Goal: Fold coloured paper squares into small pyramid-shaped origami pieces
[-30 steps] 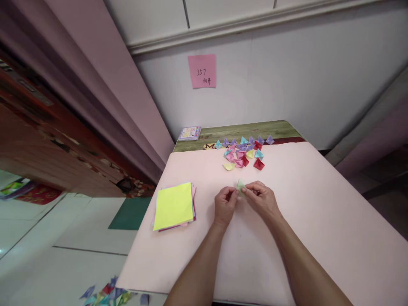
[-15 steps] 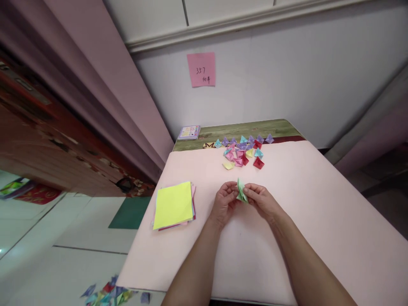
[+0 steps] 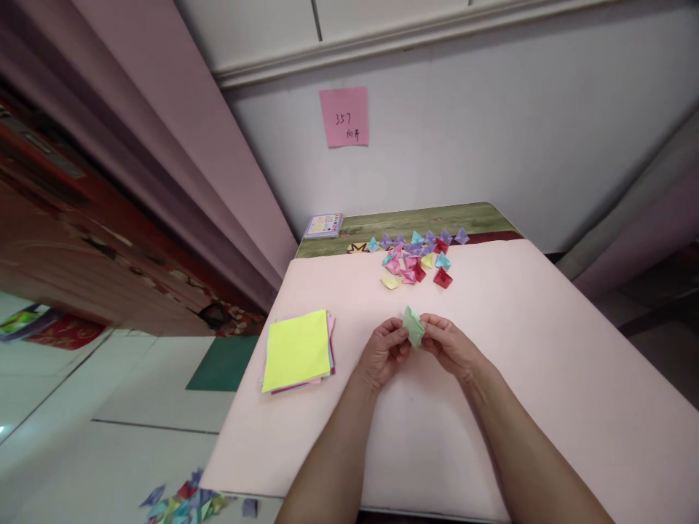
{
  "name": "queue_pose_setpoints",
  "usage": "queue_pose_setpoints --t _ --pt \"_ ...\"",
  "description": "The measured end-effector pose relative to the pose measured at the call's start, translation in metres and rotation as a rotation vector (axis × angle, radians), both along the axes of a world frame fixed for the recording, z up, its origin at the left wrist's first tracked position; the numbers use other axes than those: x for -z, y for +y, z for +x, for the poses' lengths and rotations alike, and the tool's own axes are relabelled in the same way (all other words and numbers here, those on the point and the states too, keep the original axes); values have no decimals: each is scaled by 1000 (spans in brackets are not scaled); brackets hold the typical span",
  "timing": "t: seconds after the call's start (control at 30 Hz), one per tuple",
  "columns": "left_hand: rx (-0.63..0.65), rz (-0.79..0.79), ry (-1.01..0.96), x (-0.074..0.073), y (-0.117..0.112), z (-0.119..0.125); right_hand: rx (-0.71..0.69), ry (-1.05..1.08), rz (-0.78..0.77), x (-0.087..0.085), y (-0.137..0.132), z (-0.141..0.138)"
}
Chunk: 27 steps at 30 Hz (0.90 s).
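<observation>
Green folded paper (image 3: 413, 327) in both hands (image 3: 381, 354); yellow-topped paper stack (image 3: 298, 352) at left

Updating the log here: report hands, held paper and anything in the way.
Left hand and right hand both gripping green folded paper. Paper stack off to the left, colored folded pieces beyond; neither touches the hands.

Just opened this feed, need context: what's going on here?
A person's left hand and right hand hold a small folded green paper between their fingers, over the pink table cover. A stack of square sheets, yellow on top, lies left of the hands. Beyond them sits a cluster of folded pieces in several colours; more scraps lie on the floor.
</observation>
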<state>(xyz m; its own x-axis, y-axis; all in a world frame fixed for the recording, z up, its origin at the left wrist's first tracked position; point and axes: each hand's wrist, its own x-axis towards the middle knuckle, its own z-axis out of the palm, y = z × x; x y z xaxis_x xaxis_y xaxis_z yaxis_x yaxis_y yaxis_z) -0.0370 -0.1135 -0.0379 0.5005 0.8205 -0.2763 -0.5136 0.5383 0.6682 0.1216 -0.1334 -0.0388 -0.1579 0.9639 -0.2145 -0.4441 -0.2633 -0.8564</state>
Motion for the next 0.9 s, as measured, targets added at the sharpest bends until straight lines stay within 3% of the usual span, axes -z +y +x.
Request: queue_pose_setpoints --t 0.2,0.7,0.9 --pt "164 22 -20 1 -1 -4 -48 29 -53 0 -1 3" --pt "126 18 -63 0 -1 -4 -172 159 -108 -3 -2 9" --pt "83 20 12 3 -1 -1 -79 85 -92 -6 -1 5"
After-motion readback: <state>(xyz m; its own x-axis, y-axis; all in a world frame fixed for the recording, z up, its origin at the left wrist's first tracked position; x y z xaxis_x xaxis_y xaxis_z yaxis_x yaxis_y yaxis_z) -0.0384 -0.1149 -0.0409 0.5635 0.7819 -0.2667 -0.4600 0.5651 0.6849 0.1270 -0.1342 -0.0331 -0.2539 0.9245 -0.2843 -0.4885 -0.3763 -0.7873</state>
